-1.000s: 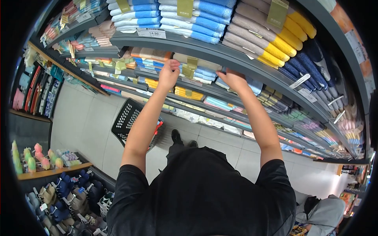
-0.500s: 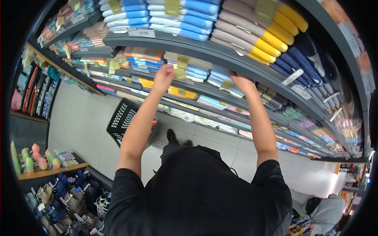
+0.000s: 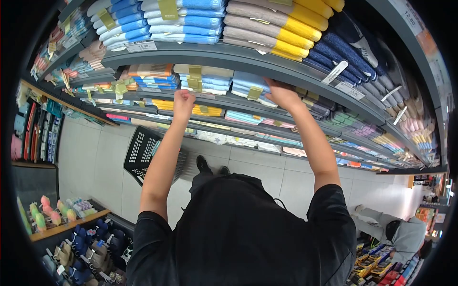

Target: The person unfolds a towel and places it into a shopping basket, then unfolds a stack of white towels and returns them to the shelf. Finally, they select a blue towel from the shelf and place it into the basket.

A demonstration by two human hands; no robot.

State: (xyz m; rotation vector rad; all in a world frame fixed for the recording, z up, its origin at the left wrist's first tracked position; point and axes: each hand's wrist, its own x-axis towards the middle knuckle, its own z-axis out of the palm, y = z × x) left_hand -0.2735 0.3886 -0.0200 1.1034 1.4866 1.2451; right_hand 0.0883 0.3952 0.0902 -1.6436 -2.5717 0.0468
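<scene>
My left hand (image 3: pixel 183 101) is curled closed, with nothing visible in it, at the shelf edge just below a stack of beige, white and blue towels (image 3: pixel 217 81) with an olive-green label (image 3: pixel 194 77). My right hand (image 3: pixel 285 97) reaches under the upper shelf and rests against the right side of a light-blue and white towel stack (image 3: pixel 248 83). Its thumb and fingers are apart, the tips partly hidden by the towels. Another green label (image 3: pixel 255 93) hangs at the front of that stack.
Above are blue-and-white towels (image 3: pixel 183 21) and grey-and-yellow towels (image 3: pixel 272 28) on a dark upper shelf (image 3: pixel 191 57). A black shopping basket (image 3: pixel 140 152) stands by my feet. Slippers (image 3: pixel 98 252) hang at lower left. Another person (image 3: pixel 405 236) is at lower right.
My left hand has dropped away from the green label to the shelf edge. My right hand remains at the blue towel stack. The view has shifted, with the shelves appearing further left.
</scene>
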